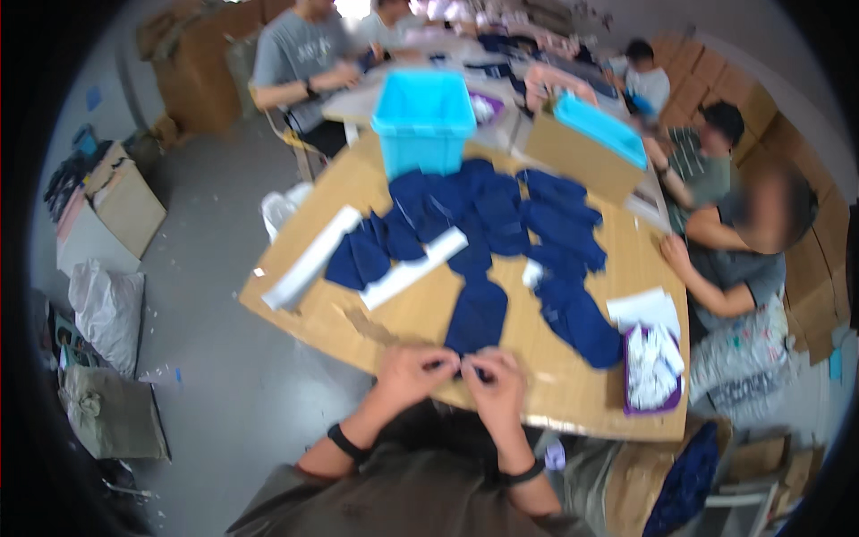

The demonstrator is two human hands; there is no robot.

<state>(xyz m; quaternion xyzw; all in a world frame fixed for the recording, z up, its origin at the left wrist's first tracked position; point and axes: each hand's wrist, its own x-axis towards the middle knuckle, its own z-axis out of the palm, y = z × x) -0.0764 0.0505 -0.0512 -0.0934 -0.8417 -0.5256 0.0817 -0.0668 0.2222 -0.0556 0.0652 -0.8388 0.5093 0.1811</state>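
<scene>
L hand (413,371) & R hand (495,380) pinch navy sock (477,315) edge; wrists bent inward

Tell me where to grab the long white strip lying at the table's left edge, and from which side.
Grip the long white strip near its lower end, which sits right at the wooden table edge with nothing on it. Come from the left, the open floor side, with fingers across its narrow width. It lies flat and slanted; its upper end runs close to the navy cloth pieces, so that end looks more crowded.
</scene>
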